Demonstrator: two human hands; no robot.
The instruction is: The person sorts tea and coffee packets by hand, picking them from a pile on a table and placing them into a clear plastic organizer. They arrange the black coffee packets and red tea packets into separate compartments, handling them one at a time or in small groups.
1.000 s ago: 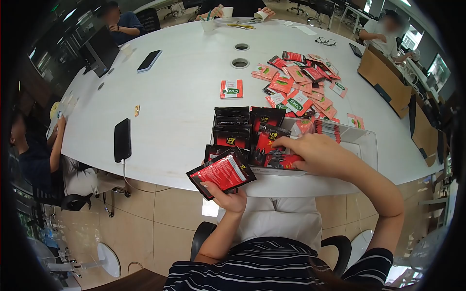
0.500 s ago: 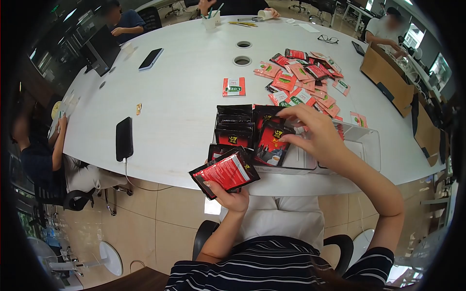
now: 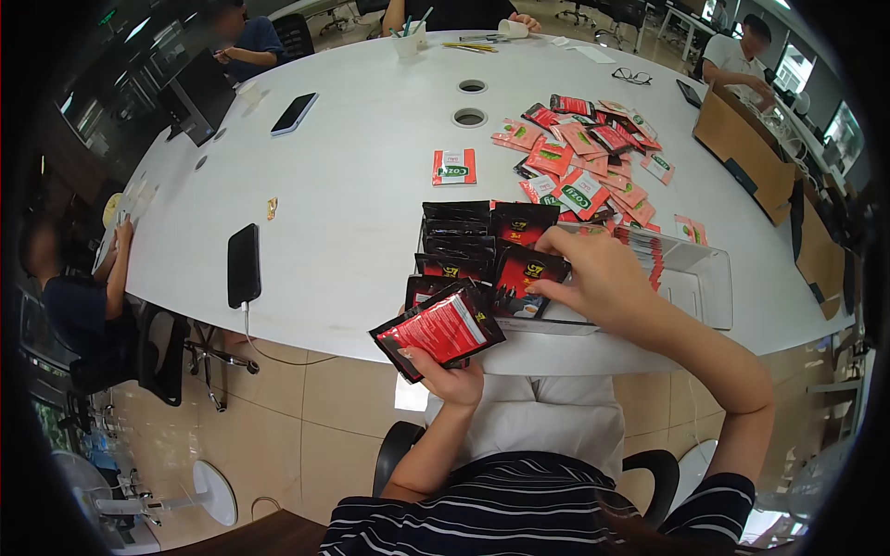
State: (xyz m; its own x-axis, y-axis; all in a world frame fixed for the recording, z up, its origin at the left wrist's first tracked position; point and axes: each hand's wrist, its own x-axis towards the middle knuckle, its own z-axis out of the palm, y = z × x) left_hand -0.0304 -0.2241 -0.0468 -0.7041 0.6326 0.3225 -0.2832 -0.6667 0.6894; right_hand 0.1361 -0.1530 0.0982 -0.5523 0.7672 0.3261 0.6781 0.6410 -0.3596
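My left hand (image 3: 451, 380) is closed on a small stack of black-and-red coffee sachets (image 3: 438, 332), tilted in front of the box. A clear plastic box (image 3: 547, 326) stands at the table's near edge. Its left part holds rows of black coffee sachets (image 3: 456, 211), and pink tea sachets (image 3: 644, 252) stand on edge further right. Over the middle, my right hand (image 3: 607, 278) pinches a black G7 coffee sachet (image 3: 521, 273) by its right edge. The sachet's lower end is inside the box, in front of another black sachet (image 3: 521, 222).
Loose pink and red sachets (image 3: 584, 153) are piled behind the box, with one Cozy tea sachet (image 3: 454, 168) apart. Two phones (image 3: 244, 266) lie leftward, one cabled. A cardboard box (image 3: 746, 153) stands at right. Other people sit around the table.
My right hand has drawn slightly down and toward me, and its sachet stands more upright in the box, showing more of the sachet behind. The view has shifted slightly; my left hand keeps its stack.
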